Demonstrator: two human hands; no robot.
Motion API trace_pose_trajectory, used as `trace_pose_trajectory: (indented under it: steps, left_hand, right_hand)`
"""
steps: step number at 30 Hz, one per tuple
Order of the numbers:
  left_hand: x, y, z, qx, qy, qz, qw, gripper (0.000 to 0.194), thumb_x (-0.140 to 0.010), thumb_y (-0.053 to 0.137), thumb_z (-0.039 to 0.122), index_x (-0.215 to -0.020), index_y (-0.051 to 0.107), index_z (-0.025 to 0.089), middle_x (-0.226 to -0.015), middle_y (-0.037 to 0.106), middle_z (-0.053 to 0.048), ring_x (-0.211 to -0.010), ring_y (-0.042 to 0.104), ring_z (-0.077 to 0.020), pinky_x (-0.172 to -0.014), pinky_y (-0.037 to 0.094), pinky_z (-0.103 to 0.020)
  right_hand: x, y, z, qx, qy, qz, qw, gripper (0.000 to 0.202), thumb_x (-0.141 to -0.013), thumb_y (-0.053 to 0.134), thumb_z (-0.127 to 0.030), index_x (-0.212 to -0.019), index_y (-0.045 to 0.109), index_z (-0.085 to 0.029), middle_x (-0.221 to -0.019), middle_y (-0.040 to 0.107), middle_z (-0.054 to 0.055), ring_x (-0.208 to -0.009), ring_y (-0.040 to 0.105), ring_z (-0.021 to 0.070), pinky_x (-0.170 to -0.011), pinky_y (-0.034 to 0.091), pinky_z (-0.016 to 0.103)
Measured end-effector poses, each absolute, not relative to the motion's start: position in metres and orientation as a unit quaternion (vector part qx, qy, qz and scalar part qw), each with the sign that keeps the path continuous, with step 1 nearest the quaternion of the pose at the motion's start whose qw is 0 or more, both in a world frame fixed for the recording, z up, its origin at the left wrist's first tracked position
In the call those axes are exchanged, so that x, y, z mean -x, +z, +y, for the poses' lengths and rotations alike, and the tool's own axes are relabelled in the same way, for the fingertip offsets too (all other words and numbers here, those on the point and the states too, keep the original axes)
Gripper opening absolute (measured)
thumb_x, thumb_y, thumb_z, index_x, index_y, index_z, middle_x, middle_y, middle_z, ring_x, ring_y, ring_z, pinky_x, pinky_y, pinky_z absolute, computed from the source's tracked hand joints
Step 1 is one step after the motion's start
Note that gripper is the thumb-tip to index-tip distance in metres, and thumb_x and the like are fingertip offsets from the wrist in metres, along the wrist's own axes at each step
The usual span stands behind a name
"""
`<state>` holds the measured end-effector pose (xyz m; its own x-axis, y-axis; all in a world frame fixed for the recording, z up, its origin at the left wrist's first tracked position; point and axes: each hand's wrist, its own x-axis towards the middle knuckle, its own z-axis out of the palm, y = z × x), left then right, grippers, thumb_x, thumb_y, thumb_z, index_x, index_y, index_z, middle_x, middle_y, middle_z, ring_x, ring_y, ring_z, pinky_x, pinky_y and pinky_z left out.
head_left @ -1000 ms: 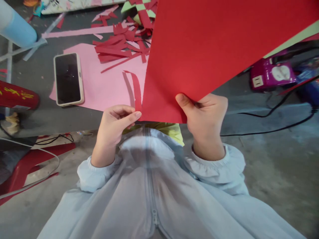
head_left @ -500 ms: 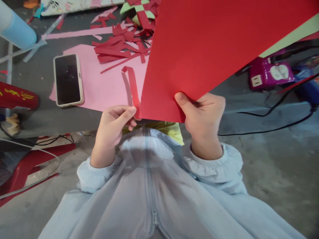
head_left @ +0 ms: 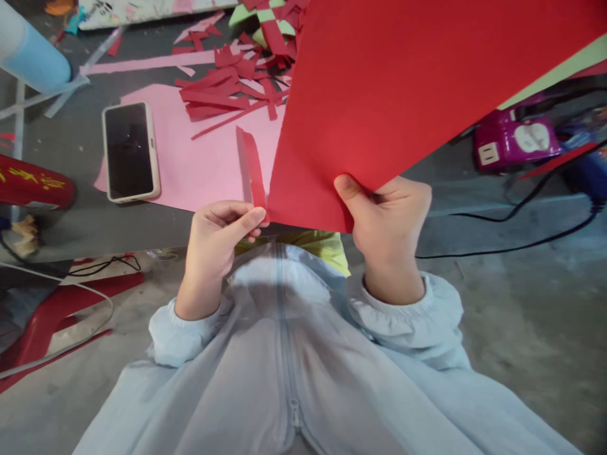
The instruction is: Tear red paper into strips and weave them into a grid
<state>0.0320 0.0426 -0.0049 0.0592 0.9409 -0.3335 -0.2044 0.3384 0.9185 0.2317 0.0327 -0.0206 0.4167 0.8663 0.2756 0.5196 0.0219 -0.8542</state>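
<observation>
My right hand (head_left: 391, 218) grips a large sheet of red paper (head_left: 370, 95) near its lower edge, thumb pressed on top. The sheet slants up and out of view at the top. My left hand (head_left: 215, 243) is closed, pinching the lower end of a narrow red paper strip (head_left: 255, 164) between thumb and fingers. This strip stands up along the sheet's left edge; I cannot tell if it is still joined to the sheet at the bottom corner. Beneath lies a pink paper sheet (head_left: 184, 170) on the dark table.
A phone (head_left: 129, 151) rests on the pink paper's left side. Red and pink paper scraps (head_left: 222, 91) are heaped behind. At left are a blue-white bottle (head_left: 35, 50) and a red can (head_left: 35, 183). A purple object (head_left: 515, 142) and black cables (head_left: 516, 208) lie right.
My left hand has shifted slightly right, toward the red sheet. The strip's upper end, folded over before, now stands straighter. My right hand and the sheet have barely moved.
</observation>
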Motion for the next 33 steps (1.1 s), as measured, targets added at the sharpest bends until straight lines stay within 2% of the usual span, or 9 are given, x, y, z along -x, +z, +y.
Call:
trace_pose_trajectory:
  steps: [7, 16, 22, 28, 33]
  left_hand:
    - [-0.033, -0.005, 0.044, -0.372, 0.471, 0.507, 0.619, 0.03, -0.059, 0.091, 0.041, -0.063, 0.071, 0.019, -0.056, 0.064, 0.003, -0.048, 0.057, -0.0054, -0.047, 0.048, -0.016]
    - [-0.026, 0.001, 0.047, -0.344, 0.405, 0.486, 0.694, 0.026, -0.057, 0.092, 0.03, -0.061, 0.07, 0.016, -0.057, 0.069, -0.001, -0.047, 0.057, -0.0057, -0.045, 0.047, -0.016]
    - [-0.029, -0.003, 0.046, -0.348, 0.445, 0.489, 0.664, 0.02, -0.06, 0.089, 0.024, -0.061, 0.071, 0.016, -0.056, 0.068, 0.0, -0.048, 0.057, -0.0046, -0.046, 0.046, -0.014]
    - [-0.032, -0.006, 0.044, -0.353, 0.461, 0.501, 0.642, 0.02, -0.063, 0.087, 0.027, -0.063, 0.071, 0.017, -0.058, 0.068, 0.001, -0.048, 0.057, -0.0044, -0.047, 0.047, -0.014]
    - [-0.029, -0.008, 0.045, -0.355, 0.484, 0.518, 0.609, 0.021, -0.063, 0.087, 0.029, -0.064, 0.07, 0.016, -0.058, 0.068, 0.001, -0.048, 0.058, -0.0049, -0.048, 0.048, -0.015]
  right_hand:
    - [-0.231, -0.023, 0.035, 0.676, 0.177, -0.506, 0.506, 0.061, -0.078, 0.069, -0.066, -0.05, 0.035, -0.024, -0.05, 0.031, -0.002, -0.054, 0.039, 0.0145, -0.05, 0.031, 0.033]
    - [-0.235, -0.023, 0.037, 0.67, 0.178, -0.508, 0.512, 0.056, -0.078, 0.075, -0.055, -0.048, 0.038, -0.023, -0.05, 0.032, -0.003, -0.054, 0.039, 0.0141, -0.053, 0.031, 0.033]
    - [-0.236, -0.025, 0.037, 0.675, 0.179, -0.501, 0.511, 0.052, -0.079, 0.076, -0.048, -0.049, 0.042, -0.023, -0.05, 0.032, -0.003, -0.055, 0.041, 0.0144, -0.054, 0.032, 0.033]
    - [-0.237, -0.03, 0.039, 0.668, 0.188, -0.504, 0.514, 0.056, -0.079, 0.073, -0.053, -0.049, 0.036, -0.023, -0.053, 0.028, -0.003, -0.054, 0.034, 0.0124, -0.053, 0.027, 0.032]
    - [-0.241, -0.032, 0.042, 0.678, 0.212, -0.49, 0.505, 0.053, -0.079, 0.07, -0.053, -0.05, 0.04, -0.022, -0.055, 0.033, -0.002, -0.056, 0.035, 0.0119, -0.052, 0.027, 0.03]
